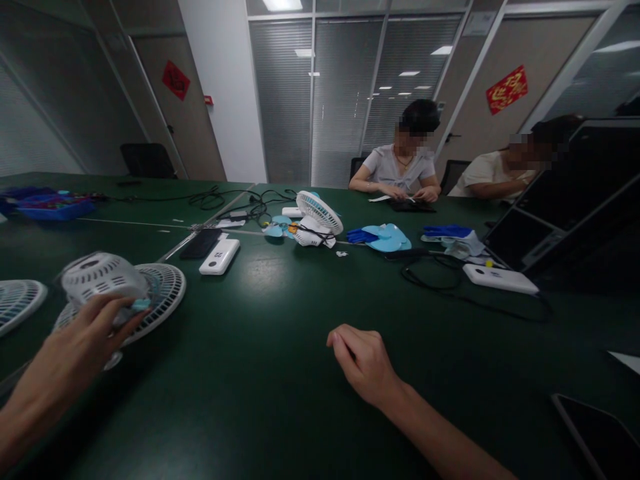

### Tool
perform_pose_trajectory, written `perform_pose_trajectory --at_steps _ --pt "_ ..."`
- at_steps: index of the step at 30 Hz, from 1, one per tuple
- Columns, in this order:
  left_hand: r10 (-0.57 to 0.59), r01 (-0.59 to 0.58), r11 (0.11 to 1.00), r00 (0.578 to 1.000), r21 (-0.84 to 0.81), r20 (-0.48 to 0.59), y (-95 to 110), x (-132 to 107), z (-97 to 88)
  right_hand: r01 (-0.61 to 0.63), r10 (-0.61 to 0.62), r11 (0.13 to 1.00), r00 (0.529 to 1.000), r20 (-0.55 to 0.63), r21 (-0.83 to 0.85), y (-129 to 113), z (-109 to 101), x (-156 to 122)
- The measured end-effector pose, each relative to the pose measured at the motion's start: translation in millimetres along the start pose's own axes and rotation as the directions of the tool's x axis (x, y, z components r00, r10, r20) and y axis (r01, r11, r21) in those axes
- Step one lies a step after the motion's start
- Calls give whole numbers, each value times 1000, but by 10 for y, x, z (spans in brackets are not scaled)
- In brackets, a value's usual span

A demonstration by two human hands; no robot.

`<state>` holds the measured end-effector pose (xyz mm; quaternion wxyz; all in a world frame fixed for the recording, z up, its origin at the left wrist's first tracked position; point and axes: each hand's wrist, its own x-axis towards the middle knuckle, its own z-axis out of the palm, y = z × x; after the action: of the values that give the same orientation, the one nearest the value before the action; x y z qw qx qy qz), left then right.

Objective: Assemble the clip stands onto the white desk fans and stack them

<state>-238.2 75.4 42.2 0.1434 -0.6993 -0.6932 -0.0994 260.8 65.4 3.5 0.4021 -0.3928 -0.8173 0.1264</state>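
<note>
At the left, my left hand [93,327] is closed, its thumb and fingers pinching a small light-blue piece [141,305]. Whether this piece is attached to the fan beside it, I cannot tell. Right behind the fingers is a white vented fan housing [103,275], slightly blurred, above a round white fan grille [173,290]. My hand covers part of both. Over the middle of the table, my right hand [365,363] has its fingers curled in, thumb against the index finger, with nothing visible in it.
Another small white fan [317,223], light-blue fan blades [387,237] and cables lie farther back on the green table [270,393]. White power banks [220,257] and a phone [597,433] lie around. A black case [575,193] stands right. Two people sit opposite.
</note>
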Motion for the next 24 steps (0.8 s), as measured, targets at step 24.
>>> perform_pose_trajectory --at_steps 24 --pt "663 -756 512 650 -409 -372 2901 -147 -175 308 -318 947 938 -137 -94 -88 -37 -140"
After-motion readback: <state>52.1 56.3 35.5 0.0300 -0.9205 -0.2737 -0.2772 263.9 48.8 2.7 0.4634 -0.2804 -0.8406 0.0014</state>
